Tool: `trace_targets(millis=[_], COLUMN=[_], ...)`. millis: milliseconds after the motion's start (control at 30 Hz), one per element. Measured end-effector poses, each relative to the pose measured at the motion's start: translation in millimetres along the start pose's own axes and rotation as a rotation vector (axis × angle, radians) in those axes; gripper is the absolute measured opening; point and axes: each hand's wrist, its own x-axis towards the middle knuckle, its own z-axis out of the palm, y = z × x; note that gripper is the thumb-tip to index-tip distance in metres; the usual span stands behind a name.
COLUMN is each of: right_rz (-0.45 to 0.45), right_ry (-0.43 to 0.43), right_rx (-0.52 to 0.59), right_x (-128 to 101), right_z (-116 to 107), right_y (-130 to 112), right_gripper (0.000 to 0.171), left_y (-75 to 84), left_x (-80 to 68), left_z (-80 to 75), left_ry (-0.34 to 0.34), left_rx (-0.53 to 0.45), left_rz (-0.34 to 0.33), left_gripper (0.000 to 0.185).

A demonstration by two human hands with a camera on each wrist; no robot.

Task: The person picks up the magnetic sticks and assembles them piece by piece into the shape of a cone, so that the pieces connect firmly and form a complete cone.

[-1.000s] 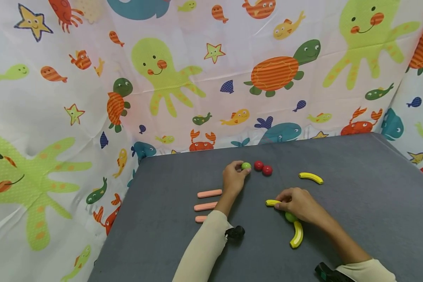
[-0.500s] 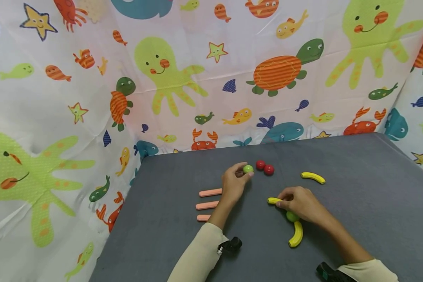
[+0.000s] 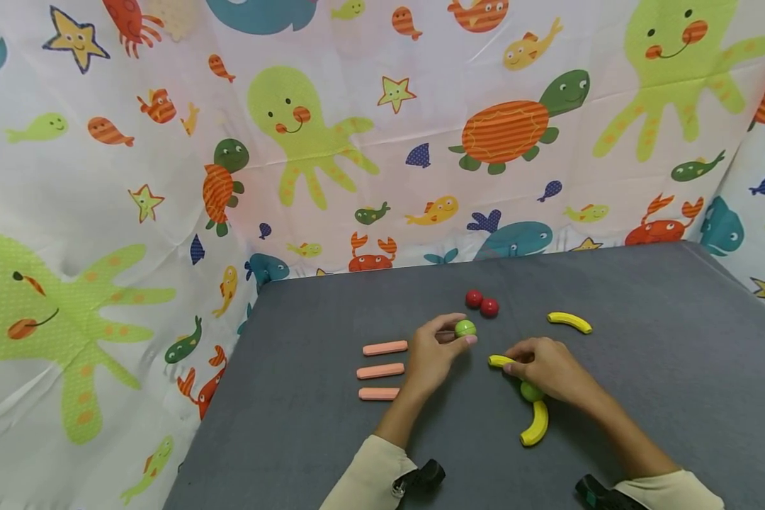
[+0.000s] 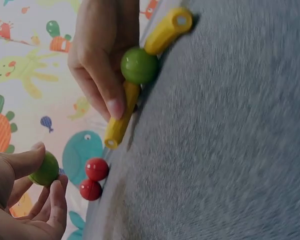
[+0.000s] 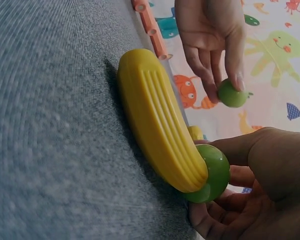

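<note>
Between the thumb and fingers of my left hand (image 3: 428, 358) is a green ball (image 3: 465, 329), raised above the table in the right wrist view. My right hand (image 3: 551, 370) pinches a short curved yellow rod (image 3: 499, 361). That rod joins a second green ball (image 4: 140, 65), and from the ball's other side another curved yellow rod (image 5: 160, 120) extends over the cloth. The left wrist view shows this yellow-green-yellow chain most fully. A gap separates the ball in my left hand from the chain's free end.
Two red balls (image 3: 481, 303) lie together behind my left hand. A loose curved yellow rod (image 3: 570, 322) rests at the back right. Three straight pink rods (image 3: 381, 370) are lined up on the left. A patterned curtain (image 3: 331, 142) hangs behind the grey table (image 3: 280, 425).
My left hand has carried its green ball away from the red balls, rightward and nearer me, closer to the yellow rod. The right hand has barely moved and still holds the chain.
</note>
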Motion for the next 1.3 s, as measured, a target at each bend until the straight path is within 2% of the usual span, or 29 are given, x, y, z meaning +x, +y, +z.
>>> trace_targets(millis=[400,500,733,867,1000,1300], right_rz=[0.004,0.012,0.020,0.032,0.041,0.022], right_ry=[0.009,0.009,0.003,-0.004,-0.012,-0.008], right_rx=[-0.002,-0.002,-0.007,0.000,0.011,0.020], right_x=[-0.2,0.0,1.3,1.4,0.7,-1.7], right_z=[-1.6,-2.3,-2.1,-2.4,-3.3,-6.1], right_y=[1.2,1.7,3.2,3.1,2.2,-0.1], right_gripper=[0.020,0.020,0.022,0.023,0.023,0.022], left_y=[1.0,0.2,-2.9,-4.0,-6.9,-9.9], left_x=[-13.7,-16.2,-20.9,-22.7,-23.4,-23.3], left_z=[1.6,1.3,1.4,2.3,4.2,4.5], left_ry=[-0.015,-0.030,-0.087,-0.107,-0.123,-0.133], left_rx=[-0.066,-0.050,0.042,0.094,0.112,0.120], left_rz=[-0.049,-0.053,-0.014,-0.032,-0.066,-0.059], left_gripper=[0.039,0.039,0.036,0.037,0.038,0.038])
